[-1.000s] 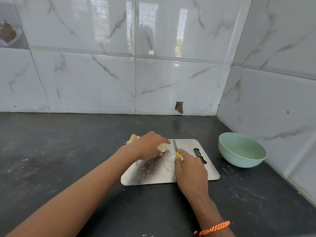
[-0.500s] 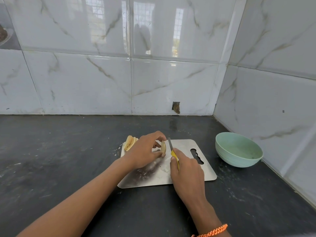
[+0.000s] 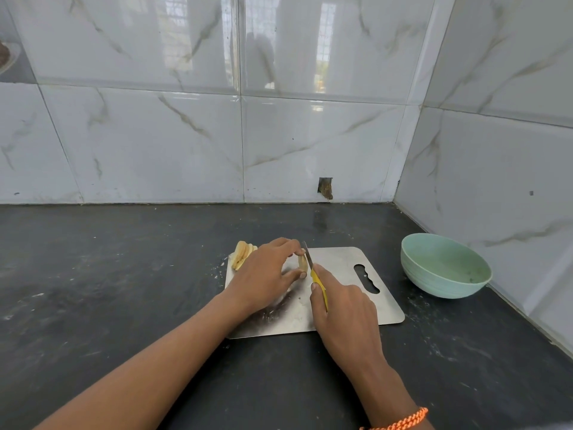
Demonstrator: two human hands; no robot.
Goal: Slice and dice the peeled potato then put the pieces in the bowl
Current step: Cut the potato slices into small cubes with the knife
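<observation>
Potato remnant (image 3: 302,264), a thin pale end piece standing on edge on the dull metal cutting board (image 3: 341,262), pinched between thumb and forefinger of the left hand (image 3: 266,276), so already in that hand and just left of the blade. Long axis running away from the body, parallel to the blade of the yellow-handled knife (image 3: 313,273), gripped in the closed right hand (image 3: 344,315) with the forefinger laid along the handle. Blade edge touching or just beside the remnant's right face; cannot tell which. Stack of pale cut slices (image 3: 243,254) lying beyond the left hand's knuckles, at the board's far left corner. Round pale green bowl (image 3: 445,265) well apart to the right of the right hand, holding no pieces. Compared with a second ago: remnant narrower and more exposed, left fingers drawn back into a fingertip pinch instead of covering it, slice stack more visible behind the hand.
</observation>
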